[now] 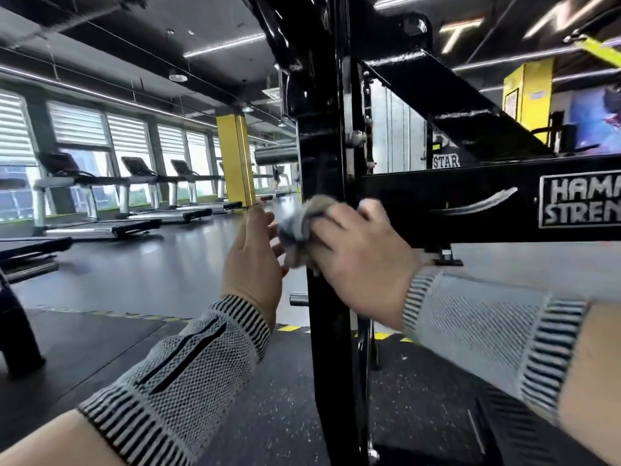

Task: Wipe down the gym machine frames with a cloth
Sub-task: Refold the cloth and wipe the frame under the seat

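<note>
Mid-wipe on the black upright post — my right hand clutches the grey cloth, left hand spread beside it. Next I'd drag downward, I reckon.

The right grip presses a grey cloth against the black upright post, so that post blocks any pass straight ahead of it. Just right of this grip the horizontal beam closes the way at its own height, and a slanted brace bars the room above that. Below the beam lies an open gap down to the floor. The left grip, fingers spread, hovers beside the post; everything left of it is open floor as far as the treadmills, well apart.
</note>
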Motion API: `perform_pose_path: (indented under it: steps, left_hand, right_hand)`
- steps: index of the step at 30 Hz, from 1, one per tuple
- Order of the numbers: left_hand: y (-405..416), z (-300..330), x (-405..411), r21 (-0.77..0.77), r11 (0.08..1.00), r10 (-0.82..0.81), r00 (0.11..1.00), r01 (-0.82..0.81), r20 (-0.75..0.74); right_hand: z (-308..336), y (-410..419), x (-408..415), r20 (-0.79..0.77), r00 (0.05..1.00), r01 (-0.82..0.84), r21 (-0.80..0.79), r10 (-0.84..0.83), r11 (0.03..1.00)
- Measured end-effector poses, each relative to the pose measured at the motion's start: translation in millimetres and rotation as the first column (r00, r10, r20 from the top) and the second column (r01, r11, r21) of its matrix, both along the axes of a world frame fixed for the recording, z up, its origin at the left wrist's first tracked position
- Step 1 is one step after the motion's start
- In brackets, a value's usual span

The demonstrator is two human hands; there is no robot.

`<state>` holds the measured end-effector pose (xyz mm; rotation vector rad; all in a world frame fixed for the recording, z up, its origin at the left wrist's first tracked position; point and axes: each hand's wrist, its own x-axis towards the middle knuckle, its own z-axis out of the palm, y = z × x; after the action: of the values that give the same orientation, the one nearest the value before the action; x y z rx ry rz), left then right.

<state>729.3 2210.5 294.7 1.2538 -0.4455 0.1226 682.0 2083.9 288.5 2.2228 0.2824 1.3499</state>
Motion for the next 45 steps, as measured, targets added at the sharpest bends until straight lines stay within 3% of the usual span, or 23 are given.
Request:
perform_pose_path:
  steps: [3,5,6,9,10,13,16,20,22,24,27,28,32,34,37,40,45]
  left_hand:
    - [5.6,-4.2,0.1,0.04,0.999,0.013,1.0,-0.013,0.006]
    - [5.2,-4.4,-2.1,0.047,0.999,0.001,1.0,-0.001,0.013]
    - [3.6,-4.7,-2.3,0.053,0.999,-0.007,1.0,0.006,0.018]
    - [-2.6,-6.6,-4.0,0.081,0.997,-0.012,1.0,0.01,0.027]
    - [-4.3,-6.6,-5.3,0.086,0.996,-0.015,0.999,0.011,0.036]
    - [-8.0,-3.4,-6.9,0.065,0.998,-0.024,0.998,0.02,0.055]
    - [-7.9,2.6,-3.5,0.067,0.998,-0.006,0.997,0.001,0.076]
    - [-5.8,7.7,-3.2,0.066,0.995,0.062,0.99,-0.071,0.126]
    - [-3.9,11.3,-1.4,0.007,0.998,0.057,0.994,-0.058,0.095]
    - [-4.8,14.1,0.2,0.0,0.998,0.057,0.996,-0.057,0.07]
    - [-6.8,13.0,1.1,-0.002,0.999,0.053,0.997,-0.053,0.053]
    - [-7.8,11.2,1.2,0.0,0.999,0.046,0.998,-0.046,0.05]
    - [-7.0,7.9,1.6,-0.021,0.999,0.043,0.998,-0.042,0.046]
    - [-3.3,8.6,2.7,-0.022,0.999,0.047,0.998,-0.047,0.044]
    - [-4.9,4.6,3.4,-0.002,0.999,0.043,0.998,-0.043,0.04]
    - [-8.4,-6.1,-1.1,0.022,0.999,0.028,0.999,-0.029,0.022]
    - [-2.3,-23.2,-1.6,0.039,0.999,0.013,1.0,-0.012,-0.026]
  right_hand:
    - [-51.0,-4.0,-17.8,-0.237,0.971,-0.084,-0.179,0.04,0.98]
    - [-26.3,-10.0,-11.9,-0.202,0.979,-0.061,-0.269,0.005,0.961]
    - [-3.1,-10.0,-7.3,-0.133,0.991,-0.003,-0.238,-0.029,0.971]
    - [46.7,-7.4,-0.8,0.106,0.991,0.083,0.03,-0.086,0.996]
    - [40.1,-6.0,-0.9,0.109,0.992,0.064,0.048,-0.069,0.997]
    - [-9.3,-6.4,-7.4,-0.04,0.995,-0.1,-0.11,0.096,0.989]
    - [5.9,-10.9,-4.2,-0.09,0.988,-0.141,-0.15,0.129,0.979]
    - [47.3,15.3,-8.6,-0.263,0.933,-0.194,0.212,0.247,0.958]
    - [68.4,13.5,-8.6,-0.167,0.951,-0.203,0.295,0.259,0.934]
    - [88.9,4.2,-5.2,0.035,0.977,-0.214,0.242,0.212,0.946]
    - [93.0,-8.2,10.6,0.198,0.978,-0.07,-0.004,0.07,0.998]
    - [81.9,-8.7,14.8,0.192,0.979,-0.057,-0.047,0.065,0.997]
    - [8.2,-13.5,6.3,-0.074,0.979,-0.2,-0.196,0.189,0.96]
    - [15.1,-15.8,1.9,-0.088,0.985,-0.169,-0.273,0.151,0.947]
    - [72.5,-10.4,11.6,0.136,0.99,-0.001,-0.171,0.025,0.985]
    - [79.2,-3.9,17.3,0.282,0.959,0.001,0.041,-0.013,0.999]
    - [-45.7,1.0,-1.9,-0.046,0.986,-0.166,-0.1,0.162,0.981]
